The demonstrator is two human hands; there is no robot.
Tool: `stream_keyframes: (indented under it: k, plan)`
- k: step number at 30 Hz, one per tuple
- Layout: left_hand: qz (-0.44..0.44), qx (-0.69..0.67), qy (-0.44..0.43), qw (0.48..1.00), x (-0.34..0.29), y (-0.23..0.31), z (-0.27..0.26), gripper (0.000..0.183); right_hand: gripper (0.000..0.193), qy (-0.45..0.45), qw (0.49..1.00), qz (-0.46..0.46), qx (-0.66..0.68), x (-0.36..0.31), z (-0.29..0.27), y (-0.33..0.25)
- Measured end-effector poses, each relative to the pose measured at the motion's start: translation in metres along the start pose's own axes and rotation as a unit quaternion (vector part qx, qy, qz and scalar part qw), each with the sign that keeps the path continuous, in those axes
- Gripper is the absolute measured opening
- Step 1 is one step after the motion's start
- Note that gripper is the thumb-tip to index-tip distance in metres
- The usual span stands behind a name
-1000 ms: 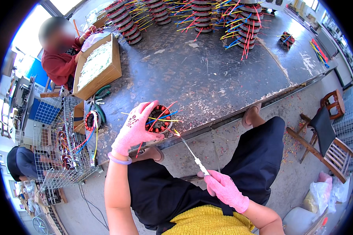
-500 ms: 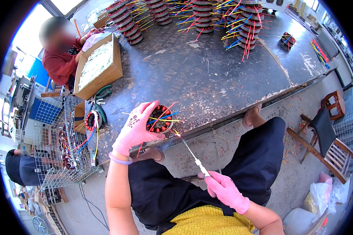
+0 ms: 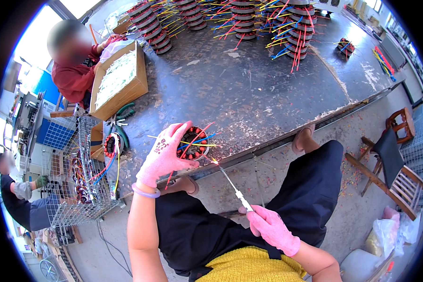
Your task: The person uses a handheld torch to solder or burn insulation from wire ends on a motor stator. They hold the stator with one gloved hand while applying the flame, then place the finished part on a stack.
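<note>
My left hand (image 3: 164,155), in a pink glove, grips a round motor stator (image 3: 203,151) at the table's near edge. Red, blue and yellow wires stick out from the stator toward the right. My gloved right hand (image 3: 273,229) is closed around the white handle of a long-necked lighter (image 3: 240,195). Its thin metal stem slants up and left, and a small flame (image 3: 215,161) glows at its tip, just off the stator's lower right side by a wire end. Part of the stator is covered by my left fingers.
Stacks of wired stators (image 3: 296,40) stand along the table's (image 3: 211,89) far side. To the left are pliers (image 3: 121,124), another stator (image 3: 111,145), a cardboard box (image 3: 141,77) and a wire basket (image 3: 87,207). A co-worker (image 3: 73,77) sits far left; a wooden chair (image 3: 385,176) stands right.
My hands, the stator and the lighter have barely moved; the flame still shows. At the far left, another person has straightened up, bringing a gloved hand into view.
</note>
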State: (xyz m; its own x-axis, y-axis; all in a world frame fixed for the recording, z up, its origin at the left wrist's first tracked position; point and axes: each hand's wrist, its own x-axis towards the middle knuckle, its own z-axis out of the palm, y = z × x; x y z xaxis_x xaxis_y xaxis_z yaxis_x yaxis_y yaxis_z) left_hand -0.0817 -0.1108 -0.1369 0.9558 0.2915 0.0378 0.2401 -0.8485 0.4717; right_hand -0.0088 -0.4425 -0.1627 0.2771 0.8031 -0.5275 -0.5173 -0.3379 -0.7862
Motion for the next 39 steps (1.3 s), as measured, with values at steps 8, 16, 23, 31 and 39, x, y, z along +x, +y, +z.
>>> stream_keyframes:
  k: [8,16,23,31,39]
  plan:
    - [-0.007,-0.013,0.000,1.000,-0.001,0.001,-0.001,0.100,0.035,0.018,1.000,-0.002,0.017,-0.003,0.001,-0.003]
    - [0.001,-0.007,0.000,1.000,0.000,0.005,-0.003,0.098,0.034,0.024,1.000,0.008,0.009,-0.002,-0.002,-0.004]
    - [0.006,-0.007,0.005,1.000,0.001,0.003,-0.002,0.096,0.033,0.015,1.000,0.002,-0.002,-0.001,-0.005,0.002]
    - [-0.007,0.005,0.007,1.000,0.000,0.011,-0.003,0.094,0.035,0.005,1.000,0.014,0.010,-0.003,0.000,0.000]
    - [-0.012,0.013,0.005,1.000,-0.001,0.012,-0.003,0.094,0.033,0.005,1.000,0.001,-0.005,-0.003,-0.002,0.001]
